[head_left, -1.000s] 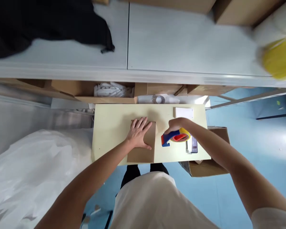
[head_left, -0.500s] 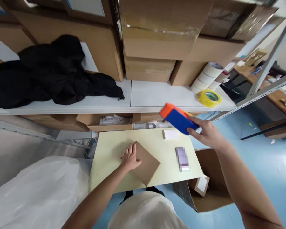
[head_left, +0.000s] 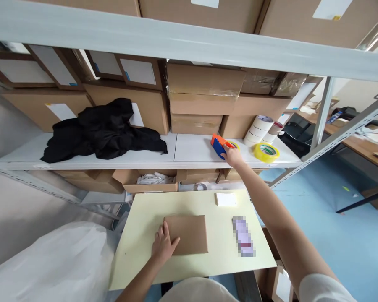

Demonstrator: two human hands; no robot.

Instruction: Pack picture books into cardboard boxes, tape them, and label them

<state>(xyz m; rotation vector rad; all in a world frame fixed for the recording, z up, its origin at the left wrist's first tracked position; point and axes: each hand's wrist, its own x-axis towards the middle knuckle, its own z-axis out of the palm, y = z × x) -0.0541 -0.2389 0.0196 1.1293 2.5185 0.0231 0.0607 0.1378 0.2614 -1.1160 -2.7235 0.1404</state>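
Observation:
My left hand (head_left: 164, 242) lies on the left edge of a closed cardboard box (head_left: 190, 235), thumb spread from the fingers. The box rests flat on the pale yellow table (head_left: 138, 268), its sides roughly square to the tabletop. Out ahead, my right hand (head_left: 233, 156) is closed round an orange and blue tape dispenser (head_left: 219, 146) at the shelf (head_left: 193, 151). Part of a yellow tape roll shows behind the fingers. Whether the dispenser touches the shelf, I cannot tell.
White cards (head_left: 226, 199) and a blurred purple item (head_left: 243, 235) lie on the table's right side. The shelf holds black cloth (head_left: 103, 130), a yellow tape roll (head_left: 266, 152), stacked white rolls (head_left: 256, 131) and cardboard boxes. A white bag (head_left: 50, 260) bulges at left.
My right hand has carried the tape dispenser forward to the shelf. The box has turned square to the table under my left hand. The view has tilted up.

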